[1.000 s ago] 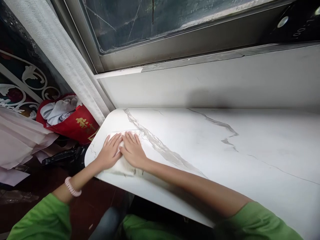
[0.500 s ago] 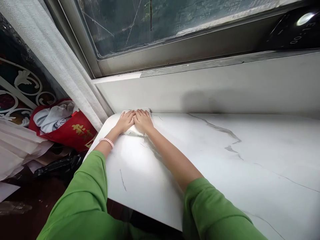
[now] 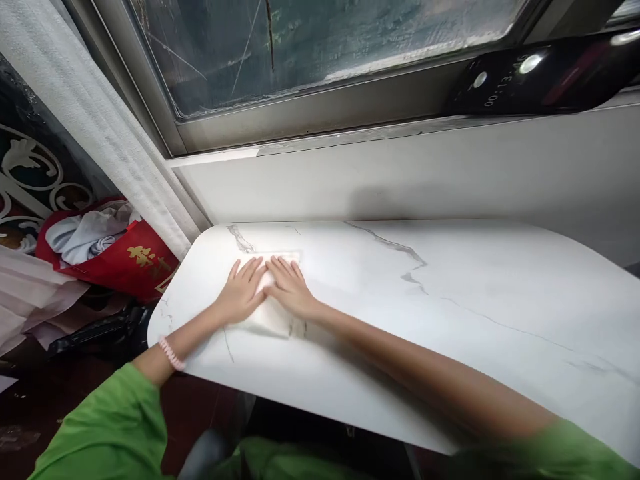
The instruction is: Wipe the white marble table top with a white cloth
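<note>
A white cloth (image 3: 273,319) lies flat on the white marble-patterned table (image 3: 450,293), near its left end. My left hand (image 3: 242,292) and my right hand (image 3: 289,288) rest side by side on the cloth, palms down with fingers stretched flat toward the wall. Both hands press on the cloth and neither grips it. My sleeves are green, and a pink beaded bracelet (image 3: 171,353) circles my left wrist.
A white wall ledge and window frame (image 3: 310,113) run behind the table. A black device with lit digits (image 3: 530,80) sits on the sill at right. A white curtain (image 3: 95,120) hangs at left above a red bag of clothes (image 3: 107,250) on the floor.
Both hands with the cloth slid from mid-table up to the wall edge, then back toward me. They now lie mid-table again.
</note>
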Demonstrator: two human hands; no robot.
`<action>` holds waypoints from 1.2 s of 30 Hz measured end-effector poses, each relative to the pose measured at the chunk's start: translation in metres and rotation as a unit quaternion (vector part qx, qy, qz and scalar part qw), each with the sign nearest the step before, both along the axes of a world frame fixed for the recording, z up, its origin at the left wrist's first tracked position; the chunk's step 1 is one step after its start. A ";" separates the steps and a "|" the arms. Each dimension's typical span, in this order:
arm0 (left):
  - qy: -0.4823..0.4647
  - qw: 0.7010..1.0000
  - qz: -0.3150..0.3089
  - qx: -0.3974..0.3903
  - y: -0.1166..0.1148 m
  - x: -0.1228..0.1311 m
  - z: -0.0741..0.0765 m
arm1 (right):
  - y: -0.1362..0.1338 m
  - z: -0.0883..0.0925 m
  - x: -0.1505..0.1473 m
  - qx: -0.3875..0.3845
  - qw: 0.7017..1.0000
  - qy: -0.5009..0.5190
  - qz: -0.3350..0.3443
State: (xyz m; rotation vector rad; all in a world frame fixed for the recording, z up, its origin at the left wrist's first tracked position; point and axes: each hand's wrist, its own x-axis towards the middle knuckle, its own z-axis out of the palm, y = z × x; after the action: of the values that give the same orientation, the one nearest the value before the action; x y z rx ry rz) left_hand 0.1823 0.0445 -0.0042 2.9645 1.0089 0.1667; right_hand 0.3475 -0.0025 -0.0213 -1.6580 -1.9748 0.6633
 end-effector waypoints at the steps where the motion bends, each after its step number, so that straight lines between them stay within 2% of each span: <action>1: -0.002 1.000 -0.014 0.000 -0.019 -0.002 0.001 | -0.021 -0.002 0.002 -0.002 1.000 0.004 0.014; 4: -0.002 0.999 -0.050 -0.013 -0.071 -0.006 0.006 | -0.081 -0.007 0.007 0.038 0.998 0.015 0.058; 6: -0.003 0.998 -0.062 -0.022 -0.095 -0.006 0.009 | -0.110 -0.011 0.011 0.049 0.996 0.013 0.079; 8: -0.007 0.998 -0.059 -0.030 -0.108 -0.004 0.010 | -0.126 -0.014 0.014 0.048 0.995 0.008 0.083; 11: -0.017 0.998 -0.039 -0.036 -0.109 0.000 0.009 | -0.124 -0.018 0.017 0.049 0.997 0.003 0.063; 14: -0.023 0.999 -0.024 -0.036 -0.091 0.013 0.004 | -0.099 -0.019 0.022 0.065 0.997 -0.024 0.032; 16: -0.027 0.999 -0.011 -0.028 -0.067 0.030 -0.002 | -0.071 -0.017 0.030 0.064 0.996 -0.063 0.010; 20: -0.023 0.999 0.029 -0.003 0.003 0.078 -0.009 | -0.002 -0.008 0.053 0.063 0.986 -0.140 -0.059; 23: -0.005 1.000 0.010 -0.006 0.059 0.111 -0.010 | 0.046 -0.004 0.071 0.056 0.977 -0.169 -0.114; 26: -0.015 1.000 0.003 -0.007 0.097 0.130 -0.008 | 0.078 -0.006 0.086 0.089 0.970 -0.178 -0.139; 30: -0.026 1.000 0.012 -0.006 0.113 0.136 -0.009 | 0.094 -0.009 0.095 0.114 0.968 -0.178 -0.136; 36: -0.030 0.999 0.026 -0.011 0.101 0.134 -0.008 | 0.084 -0.007 0.094 0.111 0.966 -0.193 -0.132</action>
State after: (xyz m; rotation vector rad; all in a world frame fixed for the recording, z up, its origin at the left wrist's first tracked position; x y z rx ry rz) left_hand 0.3165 0.1459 -0.0126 2.8958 1.0751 0.2432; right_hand 0.4412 0.0818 -0.0279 -1.9667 -1.9372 0.0164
